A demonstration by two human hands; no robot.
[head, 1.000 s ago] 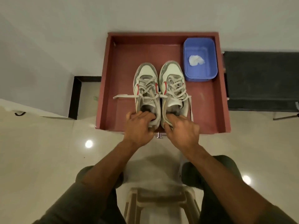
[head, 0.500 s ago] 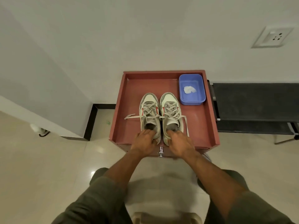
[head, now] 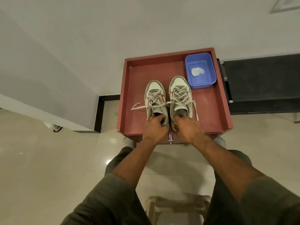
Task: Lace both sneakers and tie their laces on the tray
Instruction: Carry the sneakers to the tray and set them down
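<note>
Sneakers: the left sneaker and right sneaker stand side by side, toes away from you, near the middle of the red tray.

Head view, the only one:
- Hidden: your hands cover both heels, so the back rim of each shoe cannot be seen. The near wall of the tray is partly behind your wrists.
- Hard to make out: the lacing crosses over both tongues, but whether any knot is tied cannot be told. Loose lace ends show: one lace end trails left across the tray floor from the left sneaker, another lace end runs down the right side of the right sneaker toward the near wall.
- Cut off: the wall socket at top right and the stool at the bottom edge.
- Your left hand sits on the left sneaker's heel, fingers curled over the collar and gripping it, thumb side at the outer edge.
- Your right hand does the same on the right sneaker's heel, fingers hooked into the opening.
- Both forearms reach forward, roughly parallel, wrists just over the tray's near wall.
- A blue tub sits in the tray's far right corner, just beside the right sneaker's toe, with a white crumpled wad inside.
</note>
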